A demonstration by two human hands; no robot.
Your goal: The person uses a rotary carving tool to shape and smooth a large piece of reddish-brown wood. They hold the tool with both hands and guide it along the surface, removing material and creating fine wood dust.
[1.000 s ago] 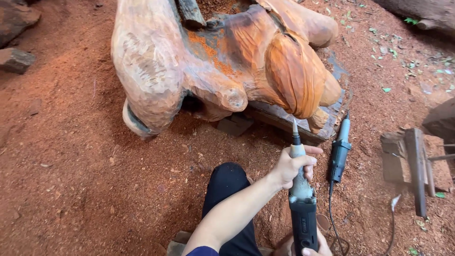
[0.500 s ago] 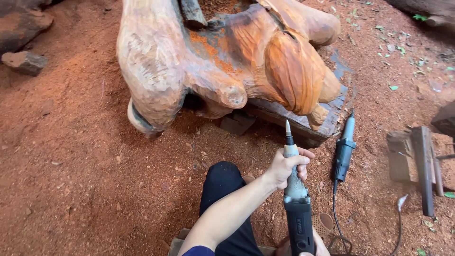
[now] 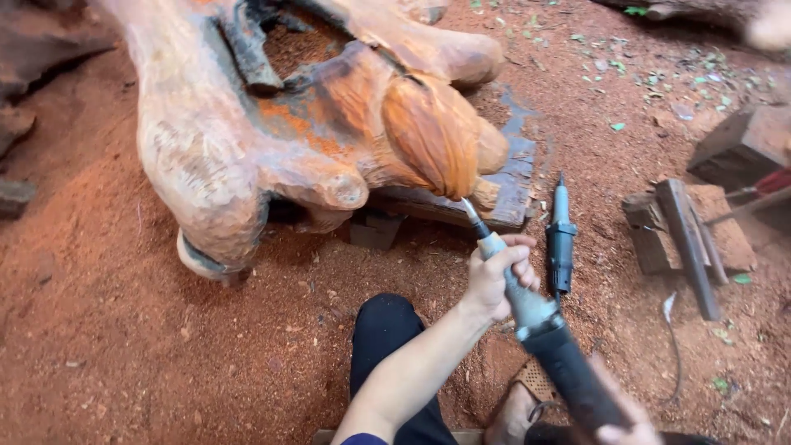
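Sawdust covers the red ground around the large carved wood sculpture [image 3: 329, 140], which rests on a dark board [image 3: 511, 185]. From the head view we see our left hand [image 3: 494, 276] with fingers wrapped tight around the metal neck of the power carving tool [image 3: 535, 317], whose tip touches the lower edge of the orange ribbed lobe [image 3: 432, 140]. Our right hand [image 3: 622, 420] grips the tool's black rear body at the frame's bottom edge, fingers closed as far as we can tell. A second grinder [image 3: 560, 239] lies on the ground just beside the left hand. To cut cleanly we judge it best to keep both hands firm, the tip light on the wood, following the ribs
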